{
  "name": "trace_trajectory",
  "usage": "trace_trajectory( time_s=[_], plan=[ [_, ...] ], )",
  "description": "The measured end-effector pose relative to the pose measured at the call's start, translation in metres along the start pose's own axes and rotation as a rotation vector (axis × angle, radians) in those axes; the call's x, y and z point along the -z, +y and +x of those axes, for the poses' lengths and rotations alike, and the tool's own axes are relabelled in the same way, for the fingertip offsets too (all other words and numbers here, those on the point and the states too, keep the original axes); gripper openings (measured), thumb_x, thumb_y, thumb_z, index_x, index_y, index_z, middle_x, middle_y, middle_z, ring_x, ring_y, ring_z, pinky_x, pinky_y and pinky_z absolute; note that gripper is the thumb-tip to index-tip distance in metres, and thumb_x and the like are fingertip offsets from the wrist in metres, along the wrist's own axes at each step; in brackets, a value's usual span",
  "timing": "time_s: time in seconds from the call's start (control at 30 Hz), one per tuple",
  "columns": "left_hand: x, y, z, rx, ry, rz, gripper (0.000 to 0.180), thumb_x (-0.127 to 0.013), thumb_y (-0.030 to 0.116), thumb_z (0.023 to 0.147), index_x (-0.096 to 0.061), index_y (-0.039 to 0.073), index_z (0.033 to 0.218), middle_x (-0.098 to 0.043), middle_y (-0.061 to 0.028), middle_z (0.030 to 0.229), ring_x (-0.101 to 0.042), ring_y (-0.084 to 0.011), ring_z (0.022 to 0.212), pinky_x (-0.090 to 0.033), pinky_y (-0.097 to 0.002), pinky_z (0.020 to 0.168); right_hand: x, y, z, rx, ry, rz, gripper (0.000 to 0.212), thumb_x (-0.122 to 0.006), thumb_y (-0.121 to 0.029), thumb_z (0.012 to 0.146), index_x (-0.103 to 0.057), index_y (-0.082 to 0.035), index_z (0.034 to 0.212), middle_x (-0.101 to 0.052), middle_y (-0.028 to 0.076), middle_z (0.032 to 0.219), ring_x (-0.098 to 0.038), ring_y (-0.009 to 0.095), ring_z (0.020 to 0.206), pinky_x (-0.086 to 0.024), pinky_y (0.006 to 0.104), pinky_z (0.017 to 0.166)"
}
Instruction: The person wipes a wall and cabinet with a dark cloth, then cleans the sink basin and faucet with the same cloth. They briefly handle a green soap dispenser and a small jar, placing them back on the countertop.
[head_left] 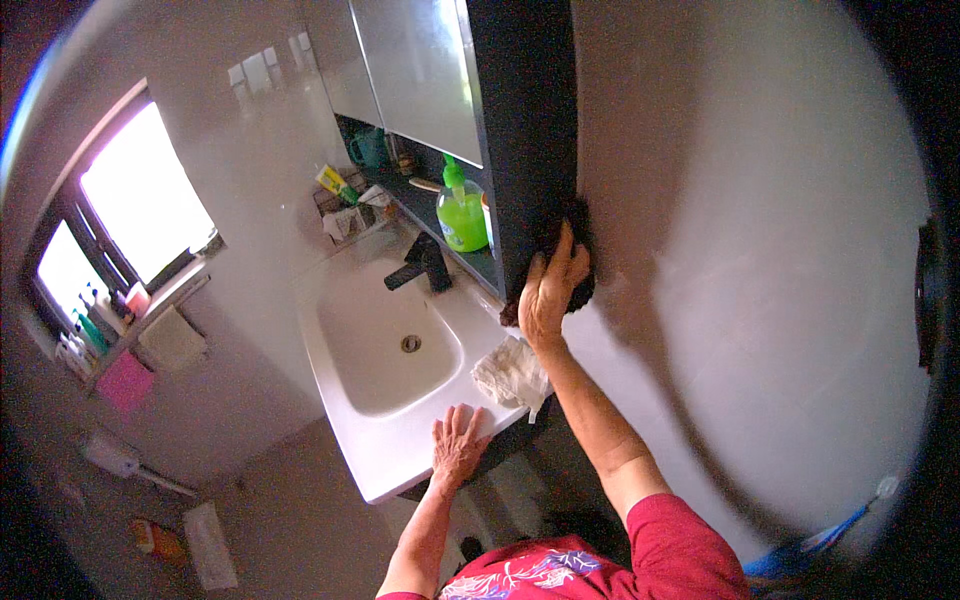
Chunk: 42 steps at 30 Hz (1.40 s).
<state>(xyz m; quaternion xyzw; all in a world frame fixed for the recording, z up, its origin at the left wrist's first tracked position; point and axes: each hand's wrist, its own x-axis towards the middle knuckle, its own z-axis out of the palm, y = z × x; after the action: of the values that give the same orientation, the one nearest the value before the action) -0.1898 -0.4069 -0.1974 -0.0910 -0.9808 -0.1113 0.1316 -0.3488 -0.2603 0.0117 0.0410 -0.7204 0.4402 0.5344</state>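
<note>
My right hand (549, 292) presses a dark, fuzzy cloth (580, 286) against the lower part of the black side panel (527, 130) of the mirror cabinet. Its fingers point upward, and part of the cloth is hidden beneath them. My left hand (459, 446) lies on the front rim of the white washbasin (345, 440), fingers stretched out and holding nothing. Between my two hands, a crumpled pale cloth (510, 374) lies on the basin's right corner, with one end hanging over the edge.
A green soap pump bottle (462, 218) and a teal mug (369, 149) stand on the cabinet's open shelf. A black faucet (424, 265) rises behind the bowl. Left, several bottles (95, 322) line the windowsill. A blue cloth item (815, 545) hangs at lower right.
</note>
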Motion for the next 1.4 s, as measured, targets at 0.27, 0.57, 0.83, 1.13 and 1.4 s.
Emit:
trace_trajectory(
  time_s=[0.27, 0.57, 0.83, 1.13, 1.4],
  plan=[
    [-0.004, -0.005, 0.002, 0.039, -0.086, -0.023, 0.058, -0.056, 0.037, 0.084, -0.034, 0.021, 0.135, -0.026, -0.0142, 0.14, -0.023, -0.0343, 0.131, -0.018, -0.0534, 0.104, 0.042, -0.015, -0.057, 0.804, -0.304, -0.007, 0.047, -0.057, -0.006, 0.076, -0.049, 0.005, 0.121, -0.053, 0.022, 0.107, -0.052, 0.028, 0.089, -0.043, 0.0371, 0.082],
    [-0.002, -0.003, 0.002, 0.037, -0.034, -0.039, 0.061, -0.061, 0.036, 0.081, -0.035, 0.023, 0.134, -0.029, -0.0125, 0.139, -0.026, -0.0331, 0.13, -0.021, -0.0524, 0.104, 0.023, -0.055, -0.009, 1.314, -0.555, -1.118, 0.04, -0.05, -0.019, 0.078, -0.058, 0.006, 0.108, -0.059, 0.017, 0.103, -0.055, 0.024, 0.097, -0.04, 0.036, 0.087],
    [0.001, -0.001, 0.001, 0.032, -0.031, -0.051, 0.063, -0.062, 0.036, 0.08, -0.034, 0.022, 0.135, -0.029, -0.0127, 0.138, -0.026, -0.0338, 0.13, -0.021, -0.0535, 0.103, 0.034, -0.004, -0.022, 1.541, -0.719, -0.437, 0.029, -0.053, -0.018, 0.075, -0.06, 0.002, 0.095, -0.059, 0.013, 0.091, -0.055, 0.026, 0.089, -0.045, 0.0336, 0.081],
    [-0.005, -0.031, 0.0, 0.614, 0.48, -0.872, 0.054, -0.051, 0.03, 0.087, -0.037, 0.0, 0.13, -0.04, -0.0187, 0.126, -0.036, -0.0291, 0.119, -0.025, -0.0401, 0.103, 0.006, 0.02, -0.211, 0.096, -0.788, 0.195, 0.021, -0.054, -0.007, 0.078, -0.054, -0.004, 0.099, -0.053, 0.014, 0.091, -0.054, 0.033, 0.085, -0.045, 0.0419, 0.077],
    [0.019, -0.061, -0.049, 0.463, 0.305, -0.346, 0.027, -0.06, 0.017, 0.084, -0.054, 0.005, 0.106, -0.056, -0.0137, 0.106, -0.049, -0.031, 0.103, -0.035, -0.0416, 0.092, -0.01, 0.043, -0.244, 0.333, -1.086, 0.029, 0.025, -0.054, -0.019, 0.082, -0.05, -0.008, 0.103, -0.05, 0.011, 0.096, -0.056, 0.029, 0.088, -0.052, 0.0378, 0.07]
  ],
)
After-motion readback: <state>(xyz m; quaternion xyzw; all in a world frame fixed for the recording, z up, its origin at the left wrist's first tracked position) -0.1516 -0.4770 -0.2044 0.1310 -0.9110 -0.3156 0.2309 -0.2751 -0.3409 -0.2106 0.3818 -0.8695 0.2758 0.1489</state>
